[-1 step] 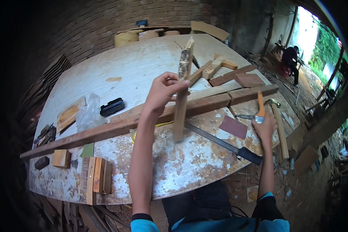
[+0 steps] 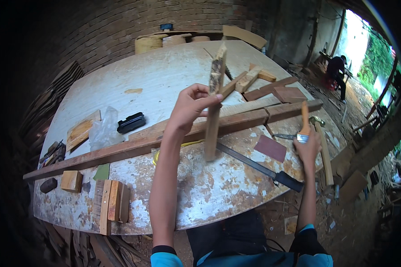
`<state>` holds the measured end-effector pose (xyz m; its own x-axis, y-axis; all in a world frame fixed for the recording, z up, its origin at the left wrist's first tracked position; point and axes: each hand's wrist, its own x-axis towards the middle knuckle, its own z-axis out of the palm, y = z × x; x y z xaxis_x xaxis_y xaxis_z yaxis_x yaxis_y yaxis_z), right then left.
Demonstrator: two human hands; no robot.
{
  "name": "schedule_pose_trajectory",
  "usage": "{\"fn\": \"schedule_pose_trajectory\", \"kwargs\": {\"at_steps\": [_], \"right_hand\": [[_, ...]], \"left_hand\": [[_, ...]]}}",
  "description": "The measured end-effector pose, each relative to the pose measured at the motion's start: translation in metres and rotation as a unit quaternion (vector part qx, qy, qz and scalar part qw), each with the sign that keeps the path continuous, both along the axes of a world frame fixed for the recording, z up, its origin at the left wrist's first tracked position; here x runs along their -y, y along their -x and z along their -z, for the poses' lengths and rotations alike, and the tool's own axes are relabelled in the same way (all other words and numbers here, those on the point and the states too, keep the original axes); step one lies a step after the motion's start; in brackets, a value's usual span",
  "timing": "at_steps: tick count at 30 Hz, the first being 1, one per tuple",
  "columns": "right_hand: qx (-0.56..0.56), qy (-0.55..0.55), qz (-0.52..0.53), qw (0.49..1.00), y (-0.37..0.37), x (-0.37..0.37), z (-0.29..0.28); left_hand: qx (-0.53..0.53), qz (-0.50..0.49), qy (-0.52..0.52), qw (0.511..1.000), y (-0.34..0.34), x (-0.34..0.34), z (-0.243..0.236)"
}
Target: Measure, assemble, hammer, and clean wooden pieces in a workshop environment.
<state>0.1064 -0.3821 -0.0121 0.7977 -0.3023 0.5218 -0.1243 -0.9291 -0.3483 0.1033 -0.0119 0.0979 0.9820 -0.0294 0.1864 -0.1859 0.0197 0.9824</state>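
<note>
My left hand point(image 2: 187, 109) pinches a narrow wooden stick point(image 2: 212, 133) and holds it upright above the table. Its upper part is rough, with dark patches, and its top is splintered. To the right, my right hand point(image 2: 309, 150) is closed around a paintbrush point(image 2: 305, 116), its orange handle pointing up and its metal band showing; the bristles are hidden. A thin pointed metal blade point(image 2: 284, 136) sticks out left of that hand. Beside it lie a reddish-brown sheet of sandpaper point(image 2: 270, 148), a hammer point(image 2: 324, 155) and a long grey-bladed tool with a black grip point(image 2: 289, 181).
A long wooden beam point(image 2: 98, 155) crosses the paint-stained table point(image 2: 236, 187). Behind it lie wood offcuts point(image 2: 248, 79), a black case point(image 2: 131, 123) and a plastic bag point(image 2: 103, 131). Wood blocks point(image 2: 114, 200) stand at the front left. Another person point(image 2: 336, 71) sits at the far right.
The paintbrush handle has tipped slightly more upright, and the stick is a little more to the right in view. The whole scene has shifted slightly.
</note>
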Motion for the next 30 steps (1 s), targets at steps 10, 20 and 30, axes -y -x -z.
{"fn": "schedule_pose_trajectory", "kwargs": {"at_steps": [10, 20, 30], "right_hand": [[0.181, -0.461, -0.511, 0.703, 0.001, -0.106, -0.145], [0.075, -0.11, -0.705, 0.697, -0.014, -0.213, -0.157], [-0.15, 0.028, -0.683, 0.714, -0.011, -0.203, -0.154]], "left_hand": [[0.107, -0.007, -0.037, 0.994, 0.0, -0.004, -0.004], [0.164, 0.022, 0.271, 0.948, -0.015, -0.039, 0.019], [0.149, -0.02, 0.248, 0.957, -0.013, -0.051, 0.014]]}}
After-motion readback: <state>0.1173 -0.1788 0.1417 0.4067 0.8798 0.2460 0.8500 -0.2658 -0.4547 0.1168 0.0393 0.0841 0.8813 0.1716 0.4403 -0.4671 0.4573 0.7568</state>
